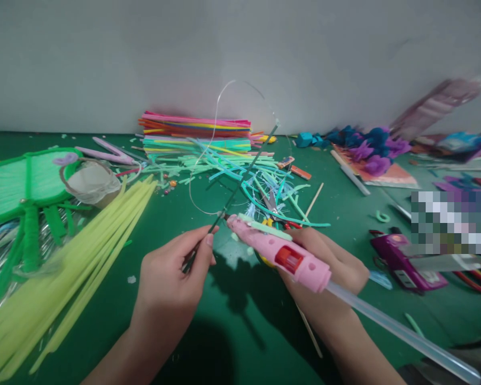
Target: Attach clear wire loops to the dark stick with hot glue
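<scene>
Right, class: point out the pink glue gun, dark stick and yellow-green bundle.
Pink glue gun (264, 245): head view, on its body.
Dark stick (249, 169): head view, on its shaft.
Yellow-green bundle (78, 259): head view, on its middle.

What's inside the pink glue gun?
A clear glue stick runs into the rear of the glue gun; a red part shows in its side. Everything else inside is covered.

A tilted pink glue gun (263, 244) points at a slanted dark stick (245, 178).
</scene>
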Tool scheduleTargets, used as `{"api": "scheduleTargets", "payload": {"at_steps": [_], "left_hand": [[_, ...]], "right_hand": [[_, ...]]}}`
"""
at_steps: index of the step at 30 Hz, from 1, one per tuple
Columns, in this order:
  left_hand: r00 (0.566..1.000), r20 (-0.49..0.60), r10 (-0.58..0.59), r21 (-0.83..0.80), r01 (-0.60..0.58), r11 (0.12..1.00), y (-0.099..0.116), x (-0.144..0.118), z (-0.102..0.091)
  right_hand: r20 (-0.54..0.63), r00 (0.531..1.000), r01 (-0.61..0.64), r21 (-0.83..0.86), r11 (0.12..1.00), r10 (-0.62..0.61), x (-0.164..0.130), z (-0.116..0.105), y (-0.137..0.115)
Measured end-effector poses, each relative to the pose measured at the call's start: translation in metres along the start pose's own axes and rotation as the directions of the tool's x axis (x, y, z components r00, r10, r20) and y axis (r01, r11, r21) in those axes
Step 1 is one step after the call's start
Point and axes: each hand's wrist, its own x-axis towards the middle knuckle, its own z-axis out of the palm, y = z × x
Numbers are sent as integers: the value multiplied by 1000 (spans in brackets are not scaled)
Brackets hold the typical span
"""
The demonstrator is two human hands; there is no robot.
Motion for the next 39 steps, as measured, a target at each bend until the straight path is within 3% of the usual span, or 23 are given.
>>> {"api": "scheduleTargets", "payload": {"at_steps": [39], "left_hand": [[990,-23,136,34,-135,990,-3,0,4]], "right_hand": [[-9,1000,-8,-25,1000,8,0,2,2]]}}
